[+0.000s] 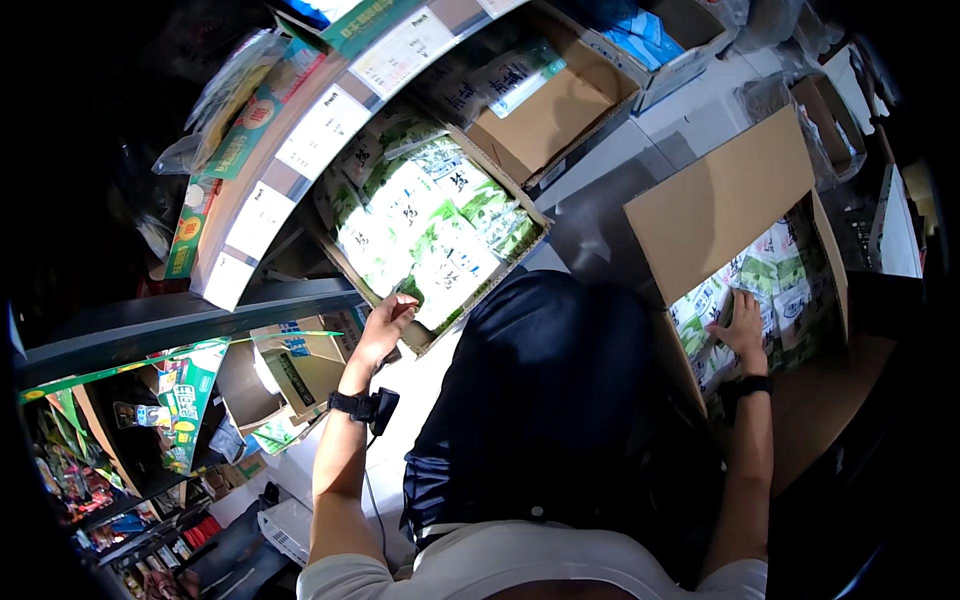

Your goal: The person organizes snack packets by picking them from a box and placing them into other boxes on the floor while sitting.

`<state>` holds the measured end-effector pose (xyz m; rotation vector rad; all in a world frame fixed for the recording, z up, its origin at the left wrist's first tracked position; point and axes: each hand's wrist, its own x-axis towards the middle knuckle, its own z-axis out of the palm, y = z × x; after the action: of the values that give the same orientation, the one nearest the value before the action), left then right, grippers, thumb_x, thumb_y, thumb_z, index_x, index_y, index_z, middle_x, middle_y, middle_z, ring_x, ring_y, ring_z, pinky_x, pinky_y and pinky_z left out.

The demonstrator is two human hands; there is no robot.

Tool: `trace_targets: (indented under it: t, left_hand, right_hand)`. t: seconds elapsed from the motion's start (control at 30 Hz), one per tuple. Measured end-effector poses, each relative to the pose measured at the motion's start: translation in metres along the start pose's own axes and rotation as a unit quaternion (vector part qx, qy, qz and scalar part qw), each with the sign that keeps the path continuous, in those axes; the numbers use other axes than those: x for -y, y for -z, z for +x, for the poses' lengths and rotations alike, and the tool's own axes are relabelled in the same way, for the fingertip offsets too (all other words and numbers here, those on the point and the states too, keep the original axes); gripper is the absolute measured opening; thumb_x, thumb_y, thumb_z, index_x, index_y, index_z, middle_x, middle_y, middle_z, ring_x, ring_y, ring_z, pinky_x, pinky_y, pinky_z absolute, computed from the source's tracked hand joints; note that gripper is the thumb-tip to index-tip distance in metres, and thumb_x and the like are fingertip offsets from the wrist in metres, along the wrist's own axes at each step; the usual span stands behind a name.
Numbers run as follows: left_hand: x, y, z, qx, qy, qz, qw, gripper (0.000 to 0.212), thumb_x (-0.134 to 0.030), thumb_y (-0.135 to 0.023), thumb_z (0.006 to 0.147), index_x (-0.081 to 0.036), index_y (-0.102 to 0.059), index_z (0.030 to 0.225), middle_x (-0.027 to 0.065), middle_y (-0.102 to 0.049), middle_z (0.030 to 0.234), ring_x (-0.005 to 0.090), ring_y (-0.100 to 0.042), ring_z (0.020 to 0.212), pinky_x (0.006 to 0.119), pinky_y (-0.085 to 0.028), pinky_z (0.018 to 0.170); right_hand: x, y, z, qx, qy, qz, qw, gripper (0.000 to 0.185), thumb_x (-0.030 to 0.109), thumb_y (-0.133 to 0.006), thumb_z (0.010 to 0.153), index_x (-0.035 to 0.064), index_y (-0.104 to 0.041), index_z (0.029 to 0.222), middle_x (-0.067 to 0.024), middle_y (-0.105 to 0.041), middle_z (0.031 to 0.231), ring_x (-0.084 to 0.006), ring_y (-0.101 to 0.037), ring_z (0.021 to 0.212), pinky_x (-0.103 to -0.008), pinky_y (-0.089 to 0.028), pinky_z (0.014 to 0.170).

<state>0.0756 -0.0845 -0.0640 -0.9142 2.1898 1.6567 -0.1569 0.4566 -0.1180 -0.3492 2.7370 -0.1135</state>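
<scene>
Green-and-white plastic packets point(442, 247) fill an open cardboard box point(536, 225) below the shelf edge. My left hand point(391, 319) is at the near left corner of this box, its fingers bent beside a packet; whether they pinch its edge cannot be made out. On the right, a second open cardboard box point(720, 202) with a raised flap holds similar packets point(795, 307). My right hand point(742, 330) reaches into it, resting on the packets with thumb and fingers apart.
A shelf with white labels point(322, 131) curves over the upper left. Another box point(570, 112) with a few packets stands behind the left box. More cartons point(300, 367) and shelved goods lie at lower left. My bent knees are between the two boxes. A white plastic basket point(287, 525) is at lower left.
</scene>
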Motion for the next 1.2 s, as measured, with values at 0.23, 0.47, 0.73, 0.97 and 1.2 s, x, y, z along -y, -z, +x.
trace_targets:
  t: [0.23, 0.47, 0.73, 0.97, 1.2]
  left_hand:
    - [-0.022, 0.003, 0.006, 0.074, 0.024, -0.004, 0.997, 0.019, -0.010, -0.047, 0.087, -0.002, -0.049, 0.103, 0.0009, -0.052, 0.095, 0.0087, -0.048, 0.090, 0.021, -0.037, 0.081]
    - [-0.025, 0.008, -0.002, 0.089, 0.058, -0.098, 0.989, 0.020, -0.011, -0.052, 0.084, -0.002, -0.050, 0.101, 0.0012, -0.053, 0.093, 0.0093, -0.048, 0.088, 0.021, -0.038, 0.080]
    - [-0.034, 0.008, -0.002, 0.111, 0.039, -0.049, 0.992, 0.020, -0.008, -0.050, 0.085, -0.003, -0.050, 0.103, 0.0008, -0.053, 0.095, 0.0092, -0.049, 0.090, 0.021, -0.038, 0.081]
    - [-0.070, -0.012, -0.011, 0.144, -0.043, -0.054, 0.987, 0.020, -0.007, -0.046, 0.086, -0.003, -0.048, 0.106, 0.0018, -0.052, 0.098, 0.0084, -0.048, 0.092, 0.022, -0.038, 0.082]
    - [-0.105, -0.052, -0.008, 0.213, -0.119, -0.157, 0.957, 0.020, -0.003, -0.045, 0.085, -0.001, -0.047, 0.105, 0.0058, -0.052, 0.097, 0.0129, -0.051, 0.089, 0.025, -0.040, 0.081]
  right_hand:
    - [-0.015, -0.005, 0.024, 0.002, 0.015, 0.045, 0.999, 0.068, 0.038, -0.072, 0.056, 0.0157, -0.043, 0.114, -0.0118, -0.041, 0.110, -0.0347, -0.036, 0.102, -0.0420, -0.034, 0.087]
    - [-0.010, 0.002, 0.037, 0.029, 0.042, 0.028, 0.998, 0.067, 0.040, -0.074, 0.051, 0.0079, -0.045, 0.102, -0.0142, -0.046, 0.103, -0.0355, -0.041, 0.098, -0.0427, -0.036, 0.083]
    - [0.019, 0.033, 0.032, 0.057, 0.040, -0.021, 0.997, 0.073, 0.040, -0.073, 0.049, 0.0069, -0.048, 0.110, -0.0145, -0.051, 0.102, -0.0339, -0.047, 0.096, -0.0409, -0.039, 0.083]
    - [0.018, 0.030, 0.010, 0.051, -0.010, 0.248, 0.967, 0.060, 0.014, -0.075, 0.058, -0.0024, -0.048, 0.109, -0.0215, -0.054, 0.088, -0.0257, -0.059, 0.067, -0.0320, -0.047, 0.059]
    - [0.025, 0.048, -0.019, -0.080, 0.019, 0.166, 0.983, 0.036, 0.016, -0.070, 0.066, -0.0063, -0.054, 0.088, -0.0187, -0.058, 0.073, -0.0244, -0.058, 0.066, -0.0287, -0.044, 0.062]
